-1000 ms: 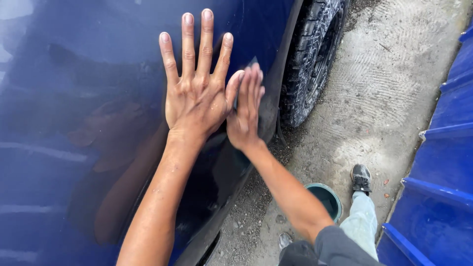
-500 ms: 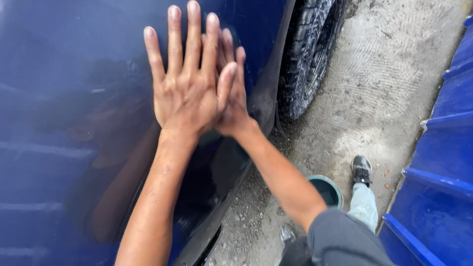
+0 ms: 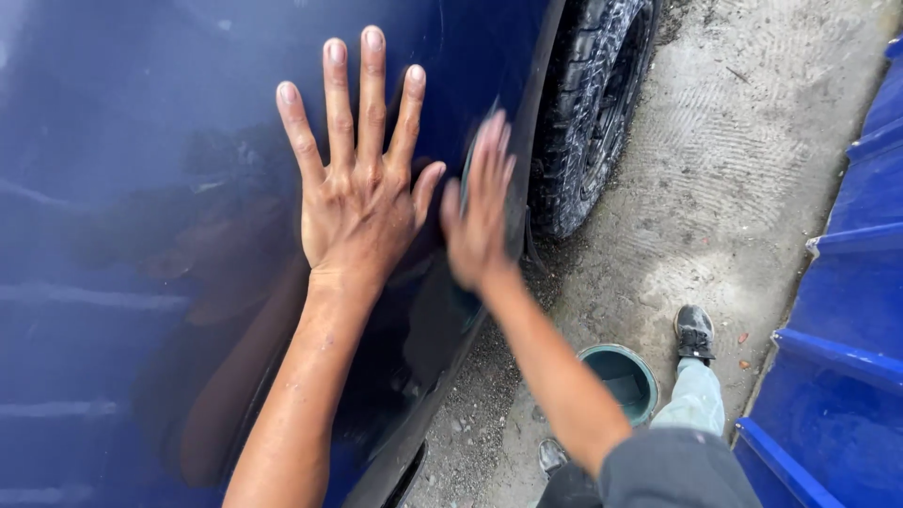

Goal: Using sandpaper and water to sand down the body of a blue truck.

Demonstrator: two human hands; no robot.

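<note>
The left hand (image 3: 362, 202) is pressed flat against the dark blue car panel (image 3: 141, 188), fingers spread wide and nothing grasped, while the right hand (image 3: 478, 212) is laid edge-on against the same panel just beside the wheel arch, its fingers extended and blurred by motion; it appears released, though whether a thin cloth or pad lies under the palm cannot be told. Against the frame half a second earlier, the right hand is no longer tucked behind the left: it is shifted outward toward the tyre (image 3: 597, 113), so that a gap now shows between the two hands. Compared with the frame a second ago, the left hand is held in much the same spot on the panel, only slightly lower in view. The change suggests that the panel is being rubbed or wiped by the right hand in sweeps while the left is kept as a brace (a judgement only). A green bucket (image 3: 621, 381) is seen on the concrete ground (image 3: 734, 169) near a shoe (image 3: 694, 331), beside a blue ribbed wall (image 3: 847, 310).
</note>
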